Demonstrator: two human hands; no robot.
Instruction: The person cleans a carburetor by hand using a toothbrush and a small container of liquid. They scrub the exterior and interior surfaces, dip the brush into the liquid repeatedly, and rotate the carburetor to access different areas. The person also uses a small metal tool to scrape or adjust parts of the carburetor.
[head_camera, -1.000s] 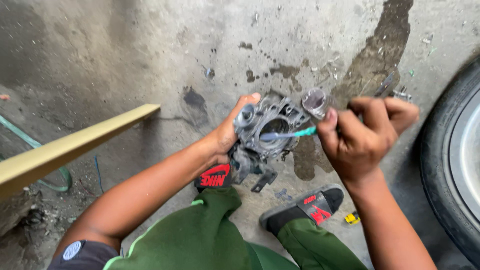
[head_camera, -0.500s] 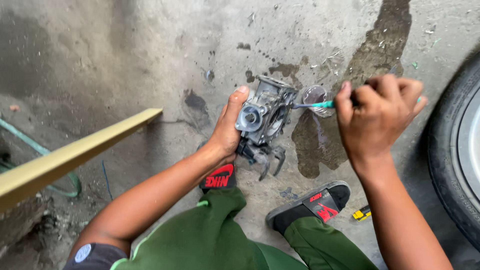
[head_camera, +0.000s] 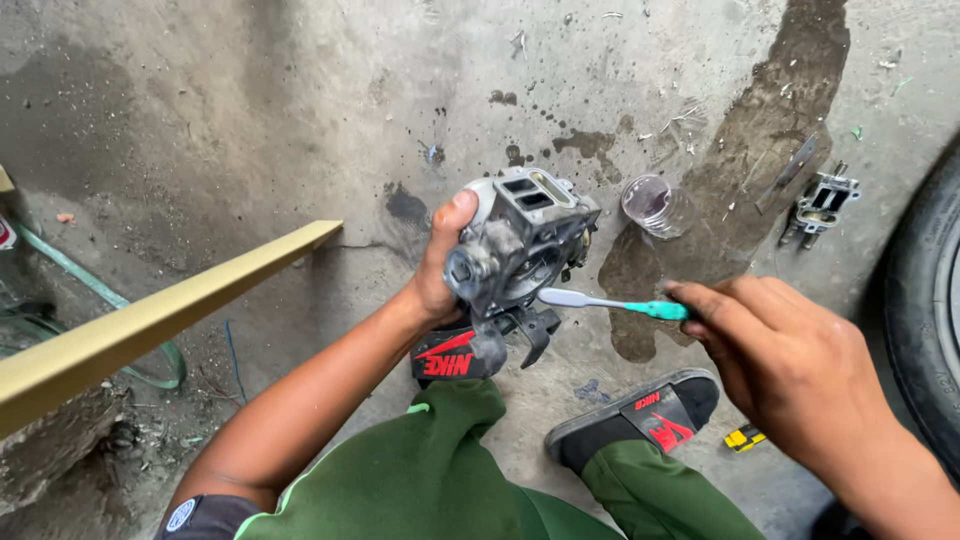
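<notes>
A grey metal carburetor (head_camera: 525, 245) is held up over the concrete floor by my left hand (head_camera: 440, 262), thumb on its top left. My right hand (head_camera: 775, 360) grips a toothbrush (head_camera: 610, 302) with a teal handle and white head; the head points left and touches the carburetor's lower right side. Below are my green trousers and black-and-red sandals.
A small clear cup (head_camera: 655, 207) stands on a dark wet stain (head_camera: 745, 170). A small metal part (head_camera: 822, 205) lies at the right near a black tyre (head_camera: 925, 330). A tan wooden bar (head_camera: 150, 320) crosses the left; a green hose (head_camera: 75, 275) lies behind it.
My left hand has turned the carburetor so a different face points up. My right hand has dropped lower and brought the brush to the carburetor's lower side.
</notes>
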